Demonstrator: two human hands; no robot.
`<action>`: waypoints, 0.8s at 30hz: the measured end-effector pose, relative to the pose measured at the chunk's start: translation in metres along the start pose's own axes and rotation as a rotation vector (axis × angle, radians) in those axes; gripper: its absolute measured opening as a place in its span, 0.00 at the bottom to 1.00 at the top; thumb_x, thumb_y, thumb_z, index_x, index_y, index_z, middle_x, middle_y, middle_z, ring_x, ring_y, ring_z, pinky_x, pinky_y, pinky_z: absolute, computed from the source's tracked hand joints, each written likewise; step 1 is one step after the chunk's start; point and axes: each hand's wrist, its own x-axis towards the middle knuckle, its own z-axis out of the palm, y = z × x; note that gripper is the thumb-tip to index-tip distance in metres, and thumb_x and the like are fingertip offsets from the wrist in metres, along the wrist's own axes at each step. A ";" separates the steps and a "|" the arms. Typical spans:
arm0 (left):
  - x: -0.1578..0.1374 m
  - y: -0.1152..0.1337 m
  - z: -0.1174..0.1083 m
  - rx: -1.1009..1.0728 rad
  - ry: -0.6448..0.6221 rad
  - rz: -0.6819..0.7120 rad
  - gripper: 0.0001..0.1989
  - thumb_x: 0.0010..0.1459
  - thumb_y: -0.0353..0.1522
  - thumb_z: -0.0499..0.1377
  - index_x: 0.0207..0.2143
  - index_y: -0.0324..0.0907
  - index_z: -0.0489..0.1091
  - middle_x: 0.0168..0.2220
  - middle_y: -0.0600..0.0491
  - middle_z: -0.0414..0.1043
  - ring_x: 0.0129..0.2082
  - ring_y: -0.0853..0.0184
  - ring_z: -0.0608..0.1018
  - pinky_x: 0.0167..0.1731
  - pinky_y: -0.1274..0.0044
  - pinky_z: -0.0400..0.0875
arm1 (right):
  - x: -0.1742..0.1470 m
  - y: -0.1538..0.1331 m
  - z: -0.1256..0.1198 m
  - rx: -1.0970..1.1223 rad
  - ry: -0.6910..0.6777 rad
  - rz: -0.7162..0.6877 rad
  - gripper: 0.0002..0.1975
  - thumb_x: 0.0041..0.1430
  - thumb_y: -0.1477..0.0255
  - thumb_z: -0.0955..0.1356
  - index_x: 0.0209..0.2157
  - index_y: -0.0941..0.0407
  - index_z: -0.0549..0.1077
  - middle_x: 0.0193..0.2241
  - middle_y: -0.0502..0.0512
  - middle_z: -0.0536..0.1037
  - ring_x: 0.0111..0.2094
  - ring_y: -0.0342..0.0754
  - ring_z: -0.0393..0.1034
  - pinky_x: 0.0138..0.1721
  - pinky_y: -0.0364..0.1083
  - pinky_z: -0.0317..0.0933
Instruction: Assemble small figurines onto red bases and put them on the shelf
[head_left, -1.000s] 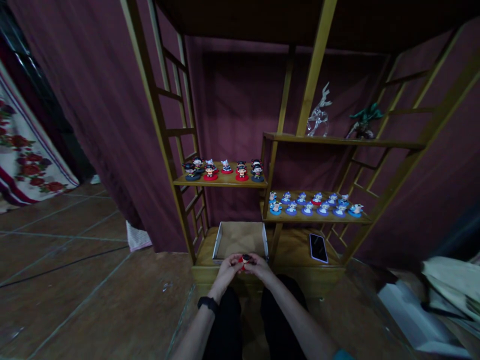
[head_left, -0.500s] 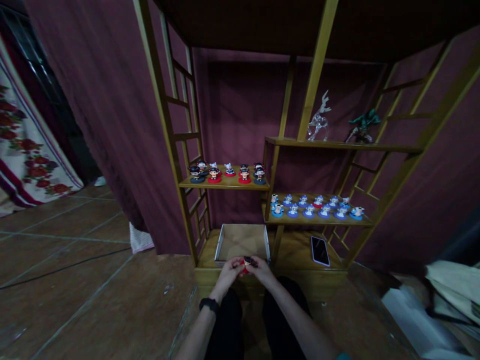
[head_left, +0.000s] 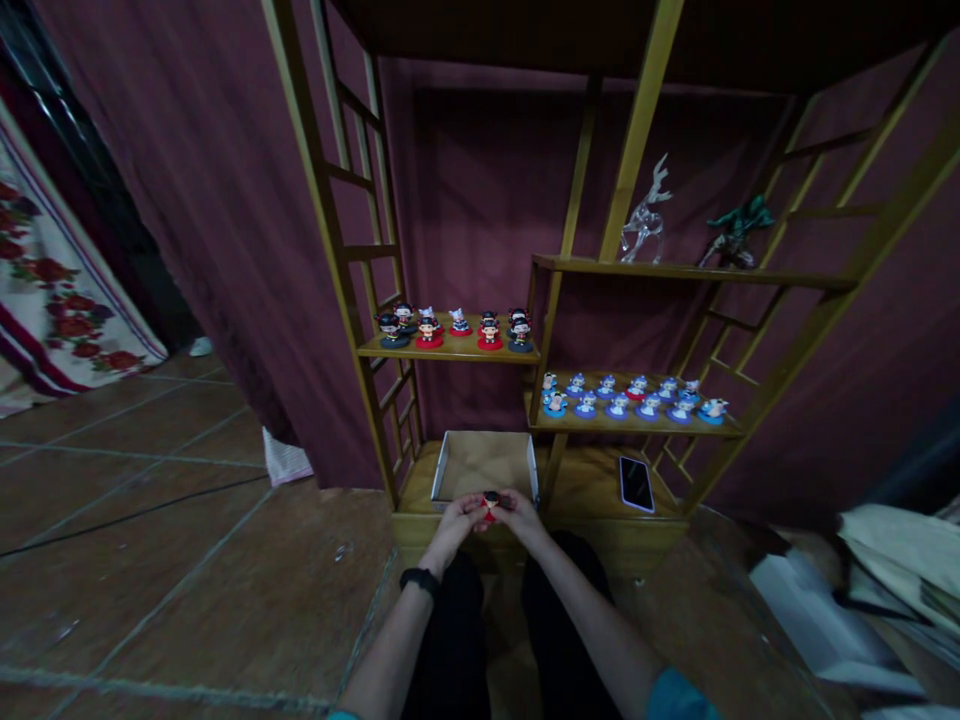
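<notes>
A small figurine [head_left: 490, 503] with black hair and a red base is pinched between my two hands. My left hand [head_left: 459, 522] closes on its left side, and my right hand [head_left: 519, 517] grips it from the right. Fingers cover part of its body and base. Just beyond my hands lies an open cardboard box [head_left: 486, 460] with white sides; its bare brown bottom shows. Similar black-haired figurines [head_left: 429, 332] on red and dark bases stand on the left shelf [head_left: 457, 352], above the box.
Several blue and purple figurines [head_left: 617, 405] stand in two rows on the lower right shelf. A phone [head_left: 636, 484] lies on the cabinet's bottom board. A clear deer ornament [head_left: 643, 220] and a green-topped sculpture [head_left: 739, 232] occupy the upper shelf. Bags [head_left: 900, 560] sit at the right on the floor.
The camera view has tilted down slightly, so the cabinet appears higher. Between my fingers the figurine has turned a little and shows more of its front. Both hands keep hold of it.
</notes>
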 end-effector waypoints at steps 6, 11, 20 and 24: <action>0.001 0.002 0.001 0.034 -0.049 -0.062 0.17 0.43 0.34 0.66 0.35 0.34 0.70 0.26 0.47 0.75 0.20 0.73 0.74 0.21 0.83 0.65 | -0.006 -0.013 -0.002 0.098 -0.007 0.103 0.17 0.31 0.63 0.75 0.24 0.57 0.71 0.24 0.50 0.75 0.23 0.43 0.68 0.28 0.44 0.63; 0.003 0.000 0.000 0.065 -0.034 -0.067 0.15 0.45 0.33 0.65 0.35 0.34 0.71 0.27 0.47 0.75 0.20 0.72 0.75 0.20 0.83 0.66 | -0.011 -0.019 -0.006 0.191 -0.055 0.155 0.16 0.33 0.65 0.74 0.25 0.58 0.72 0.27 0.53 0.77 0.28 0.45 0.71 0.33 0.45 0.64; 0.004 0.000 0.002 0.058 0.009 -0.090 0.13 0.47 0.33 0.64 0.33 0.34 0.69 0.24 0.48 0.75 0.19 0.73 0.74 0.21 0.83 0.67 | -0.010 -0.019 -0.006 0.175 -0.051 0.239 0.15 0.32 0.69 0.75 0.26 0.58 0.74 0.25 0.51 0.77 0.25 0.43 0.70 0.30 0.42 0.63; 0.004 -0.001 0.001 0.032 0.009 -0.091 0.13 0.46 0.33 0.64 0.33 0.35 0.69 0.25 0.48 0.75 0.21 0.72 0.75 0.22 0.82 0.68 | -0.008 -0.019 -0.007 0.199 -0.035 0.241 0.15 0.31 0.70 0.75 0.26 0.58 0.74 0.24 0.51 0.77 0.24 0.43 0.70 0.30 0.43 0.63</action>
